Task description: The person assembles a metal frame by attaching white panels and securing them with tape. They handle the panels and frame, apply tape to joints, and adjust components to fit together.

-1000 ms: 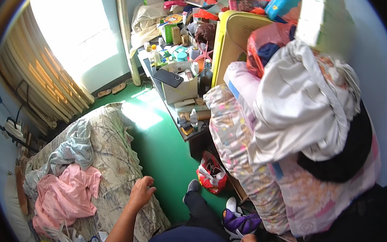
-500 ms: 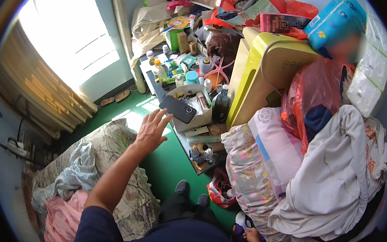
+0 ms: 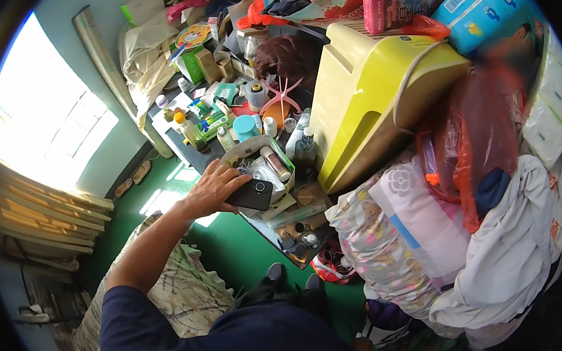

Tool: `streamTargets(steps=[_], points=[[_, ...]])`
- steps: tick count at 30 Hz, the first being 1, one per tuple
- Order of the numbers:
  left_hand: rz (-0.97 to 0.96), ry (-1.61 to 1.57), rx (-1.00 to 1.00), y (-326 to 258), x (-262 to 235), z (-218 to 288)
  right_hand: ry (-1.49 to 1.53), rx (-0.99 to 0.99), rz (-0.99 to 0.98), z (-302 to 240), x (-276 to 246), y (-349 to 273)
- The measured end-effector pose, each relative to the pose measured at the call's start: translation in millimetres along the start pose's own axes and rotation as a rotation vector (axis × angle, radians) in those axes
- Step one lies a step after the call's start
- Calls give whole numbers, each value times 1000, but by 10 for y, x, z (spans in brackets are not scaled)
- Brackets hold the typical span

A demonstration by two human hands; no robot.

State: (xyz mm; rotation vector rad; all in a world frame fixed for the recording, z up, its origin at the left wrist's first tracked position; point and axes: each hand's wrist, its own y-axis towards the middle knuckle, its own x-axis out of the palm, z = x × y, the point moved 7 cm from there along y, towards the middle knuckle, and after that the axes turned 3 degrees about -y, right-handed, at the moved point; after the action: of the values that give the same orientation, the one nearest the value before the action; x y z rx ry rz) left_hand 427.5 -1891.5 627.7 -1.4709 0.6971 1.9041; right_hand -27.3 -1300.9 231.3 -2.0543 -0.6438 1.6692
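Grasping step, by the look of it: left hand (image 3: 217,187) clamped on a black phone (image 3: 251,194), thumb under and fingers curled over its near edge. Holds the phone flat, camera lens up, left of and below the yellow cabinet (image 3: 366,96), just above the clutter on the desk (image 3: 184,143).

Shows only a sliver of the right hand (image 3: 364,348), far below the yellow cabinet at the lower edge; cannot tell whether open or closed.

As a judgement: calls for a firm pinch and a straight lift, since a white tub (image 3: 276,154) of tubes sits close by on the cabinet side of the phone and loose small items crowd the space under it.

Counted:
- One phone, with one hand on it.
- One white tub.
- One teal cup (image 3: 245,128), left of the yellow cabinet.
- One pink clip (image 3: 279,96), left of the cabinet's upper part.
- Two feet (image 3: 293,277) on the green floor (image 3: 235,251), below the cabinet.

Too many bottles and boxes left of the cabinet to count surely.
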Motion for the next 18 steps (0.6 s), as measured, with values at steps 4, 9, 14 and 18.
streamTargets(steps=[4,9,14,18], points=[[85,-260,-16,-137,-92,-159,-97,93,-137,-469,-346,162],[94,-1082,-290,-433,15,-473,567,491,72,-442,-877,324],[81,-1638,-351,-605,37,-398,1012,697,236,-622,-1154,344],[133,-1686,-369,-759,122,-522,1074,720,221,-811,-1261,344]])
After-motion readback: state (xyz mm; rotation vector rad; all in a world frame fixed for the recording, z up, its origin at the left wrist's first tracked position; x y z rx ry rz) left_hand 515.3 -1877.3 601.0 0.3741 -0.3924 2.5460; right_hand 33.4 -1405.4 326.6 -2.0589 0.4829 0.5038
